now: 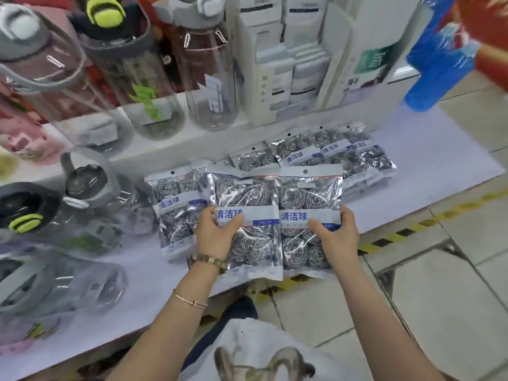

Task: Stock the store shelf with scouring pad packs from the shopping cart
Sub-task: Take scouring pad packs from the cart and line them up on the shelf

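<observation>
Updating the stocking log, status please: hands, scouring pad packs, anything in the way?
Left hand grips left pack, right hand grips right pack, side by side over shelf edge. Stocked packs lie behind. Water bottles lie left.

clear water bottles (154, 86) stand left of white boxes (275, 78), blue plastic bag (439, 59) beyond.

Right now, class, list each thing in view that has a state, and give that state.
Left hand: gripping a pack.
Right hand: gripping a pack.
Left pack: sealed, held.
Right pack: sealed, held.
Shelved packs: sealed, lying flat, overlapping.
Clear bottle: upright, lid shut.
</observation>
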{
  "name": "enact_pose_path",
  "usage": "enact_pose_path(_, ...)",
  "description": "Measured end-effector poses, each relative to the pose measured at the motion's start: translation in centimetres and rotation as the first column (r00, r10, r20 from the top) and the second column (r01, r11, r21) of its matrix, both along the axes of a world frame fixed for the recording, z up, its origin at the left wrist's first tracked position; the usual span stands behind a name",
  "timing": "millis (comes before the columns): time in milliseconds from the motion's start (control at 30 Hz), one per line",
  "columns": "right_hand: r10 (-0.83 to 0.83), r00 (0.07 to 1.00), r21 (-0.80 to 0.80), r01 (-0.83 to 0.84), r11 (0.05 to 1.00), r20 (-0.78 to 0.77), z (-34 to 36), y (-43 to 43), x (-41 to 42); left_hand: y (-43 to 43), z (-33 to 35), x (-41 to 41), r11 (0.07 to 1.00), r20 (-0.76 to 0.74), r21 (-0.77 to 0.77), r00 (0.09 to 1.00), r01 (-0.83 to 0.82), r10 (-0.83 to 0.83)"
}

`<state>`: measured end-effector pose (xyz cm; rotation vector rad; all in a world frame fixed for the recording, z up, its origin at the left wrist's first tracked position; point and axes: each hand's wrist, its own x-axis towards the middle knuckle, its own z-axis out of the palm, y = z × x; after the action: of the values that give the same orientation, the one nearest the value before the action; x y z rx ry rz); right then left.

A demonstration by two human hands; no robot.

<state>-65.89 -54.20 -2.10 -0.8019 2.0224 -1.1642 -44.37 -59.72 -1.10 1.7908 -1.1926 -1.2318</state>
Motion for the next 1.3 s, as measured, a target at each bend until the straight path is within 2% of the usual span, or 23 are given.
enact_pose_path(333,-0.129,0.991,0.029,0.13,0.991,-0.04,0.1,-6.3,-4.8,-8.7,-0.2,-4.7,0.994,-0.049,0.055,0.994,0.099,-0.096)
enact_pose_path(467,-0.171,0.984,0.048,0.174,0.984,-0.056,0.0,-7.6,-7.9,-10.4,-0.3,-7.0,0.99,-0.107,0.099,0.99,0.102,-0.091)
enact_pose_path(633,-0.147,0.985,0.082,0.154,0.985,-0.093,0.1,-10.2,-13.7,-11.6,-0.4,-10.7,0.988,-0.114,0.139,0.992,0.067,-0.052)
enact_pose_path(767,-0.073,0.994,0.09,0.081,0.993,-0.086,0.3,-13.6,-18.4,-12.5,-0.9,-14.8,0.989,-0.053,0.15,0.999,0.002,0.006)
enact_pose_path(1033,0.187,0.979,0.154,-0.172,0.973,-0.087,-0.6,-20.0,-27.3,-14.3,-1.3,-23.2,0.971,0.077,0.185,0.987,-0.152,0.14)
enact_pose_path(1300,0.322,0.947,0.215,-0.315,0.924,0.007,-3.2,-23.1,-30.9,-15.6,-2.1,-29.0,0.963,0.24,0.167,0.956,-0.213,0.17)
